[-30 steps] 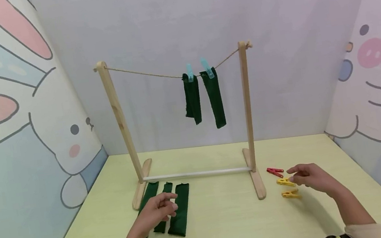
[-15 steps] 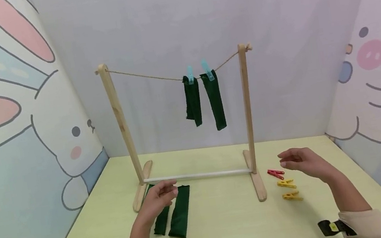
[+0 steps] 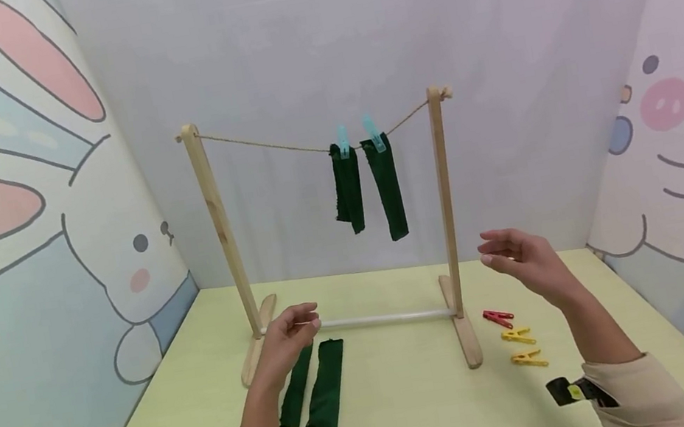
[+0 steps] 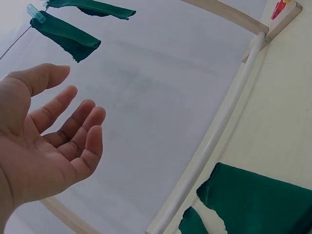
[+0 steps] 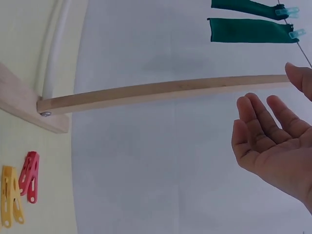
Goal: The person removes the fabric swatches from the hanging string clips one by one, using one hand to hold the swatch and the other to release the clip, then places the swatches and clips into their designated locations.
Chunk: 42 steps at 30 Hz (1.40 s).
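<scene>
Two dark green cloth strips hang from a rope [image 3: 267, 143], a folded strip [image 3: 348, 190] and a longer strip [image 3: 388, 195] to its right. Each is pinned by a light blue clothespin [image 3: 343, 142]. My left hand [image 3: 289, 345], fingers relaxed and holding nothing, hovers above more green strips on the table, among them a wide strip [image 3: 325, 388]; it partly covers them. My right hand [image 3: 528, 266] is raised beside the right post, loosely curved with nothing in it. Below it lie a red clothespin [image 3: 499, 318] and two yellow clothespins [image 3: 518, 336].
The rope is strung between a left wooden post [image 3: 223, 232] and a right wooden post [image 3: 449, 204] on flat feet. A white rod [image 3: 386, 319] joins them low down. Pale yellow tabletop [image 3: 405, 397] lies in front; cartoon-printed panels [image 3: 15, 355] stand at both sides.
Both hands have risen from the table, the right one from beside the clothespins up and slightly leftward. The left has lifted away from the cloth strips. The view has tilted slightly upward.
</scene>
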{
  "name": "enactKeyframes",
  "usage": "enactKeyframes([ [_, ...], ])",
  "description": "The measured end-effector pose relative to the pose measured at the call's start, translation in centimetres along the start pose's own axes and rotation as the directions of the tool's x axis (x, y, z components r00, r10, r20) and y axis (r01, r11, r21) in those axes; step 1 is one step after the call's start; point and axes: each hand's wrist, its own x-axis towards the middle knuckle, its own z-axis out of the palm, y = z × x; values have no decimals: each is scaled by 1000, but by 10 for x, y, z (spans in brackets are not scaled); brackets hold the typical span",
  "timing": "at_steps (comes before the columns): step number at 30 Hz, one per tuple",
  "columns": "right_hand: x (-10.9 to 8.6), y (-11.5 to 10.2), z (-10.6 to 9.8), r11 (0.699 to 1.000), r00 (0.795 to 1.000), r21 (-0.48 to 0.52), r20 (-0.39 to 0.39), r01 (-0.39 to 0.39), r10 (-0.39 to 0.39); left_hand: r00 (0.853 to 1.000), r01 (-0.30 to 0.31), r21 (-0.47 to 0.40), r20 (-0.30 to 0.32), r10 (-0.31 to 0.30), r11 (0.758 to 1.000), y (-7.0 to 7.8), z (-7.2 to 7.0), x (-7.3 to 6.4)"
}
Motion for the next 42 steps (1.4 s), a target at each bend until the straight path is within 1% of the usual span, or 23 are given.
enactKeyframes([
  [5, 12, -15, 4, 998, 998, 21, -33, 63, -62, 999, -50, 10, -8, 50, 999, 9, 3, 8],
  [10, 26, -33, 6, 995, 994, 8, -51, 102, -102, 999, -50, 29, -9, 50, 998, 16, 5, 15],
  [12, 31, -41, 7, 993, 991, -1, -57, 120, -120, 998, -62, 39, -10, 62, 997, 18, 5, 18],
  [17, 41, -56, 11, 985, 983, 29, -71, 170, -167, 990, -138, 65, -16, 139, 988, 23, 7, 26],
  [20, 44, -61, 15, 981, 980, 42, -71, 192, -189, 986, -165, 77, -26, 167, 983, 28, 7, 29],
  [26, 54, -71, 22, 979, 976, 0, -76, 206, -206, 983, -177, 110, -29, 182, 978, 35, 9, 36],
  [30, 64, -79, 23, 975, 971, -1, -87, 222, -222, 985, -169, 126, -22, 173, 977, 38, 11, 43],
  [33, 72, -87, 24, 970, 966, 11, -90, 244, -242, 986, -165, 120, -9, 168, 979, 42, 12, 47],
  [34, 74, -89, 24, 968, 964, 9, -90, 251, -249, 985, -168, 118, -4, 170, 979, 45, 13, 48],
  [38, 83, -101, 22, 960, 956, -2, -86, 282, -281, 980, -195, 138, 2, 197, 971, 66, 15, 44],
  [41, 85, -119, 21, 953, 949, -18, -86, 302, -302, 980, -196, 133, -1, 198, 972, 82, 17, 41],
  [42, 85, -126, 21, 951, 947, -22, -88, 308, -309, 981, -190, 124, -4, 192, 974, 84, 18, 42],
])
